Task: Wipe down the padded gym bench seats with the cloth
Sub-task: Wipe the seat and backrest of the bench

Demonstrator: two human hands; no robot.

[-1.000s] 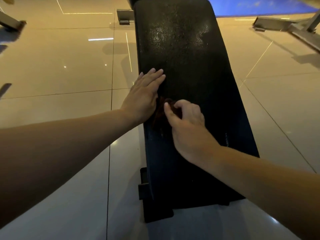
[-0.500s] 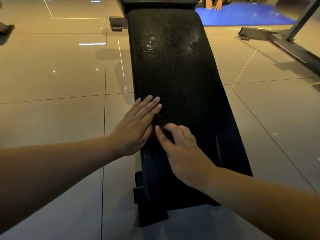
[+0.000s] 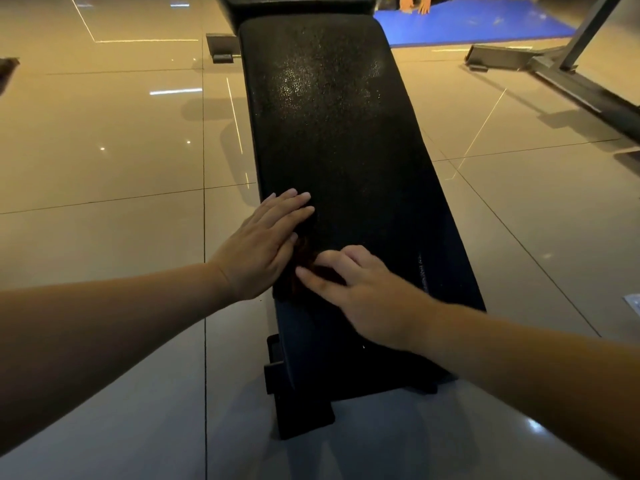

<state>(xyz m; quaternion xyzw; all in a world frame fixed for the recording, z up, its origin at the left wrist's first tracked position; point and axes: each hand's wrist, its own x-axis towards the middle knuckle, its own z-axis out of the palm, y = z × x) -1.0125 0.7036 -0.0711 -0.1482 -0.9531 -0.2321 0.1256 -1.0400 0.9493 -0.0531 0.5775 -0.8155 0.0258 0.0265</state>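
A long black padded bench seat (image 3: 332,133) runs away from me down the middle of the view. A small dark reddish-brown cloth (image 3: 304,252) lies on its near left part, mostly covered by my hands. My left hand (image 3: 263,244) rests flat on the seat's left edge with straight fingers, touching the cloth's left side. My right hand (image 3: 367,292) lies on the cloth from the right, its thumb and fingers spread and pressing it onto the pad.
Glossy beige floor tiles surround the bench. A second black pad (image 3: 294,3) adjoins its far end. The bench's black base (image 3: 298,403) sticks out near me. A grey metal frame (image 3: 568,67) and a blue mat (image 3: 478,22) lie at the far right.
My right hand's fingers have uncurled from a bunched grip on the cloth to a flatter spread. Both hands stay at the seat's near left; the view has tilted up along the bench.
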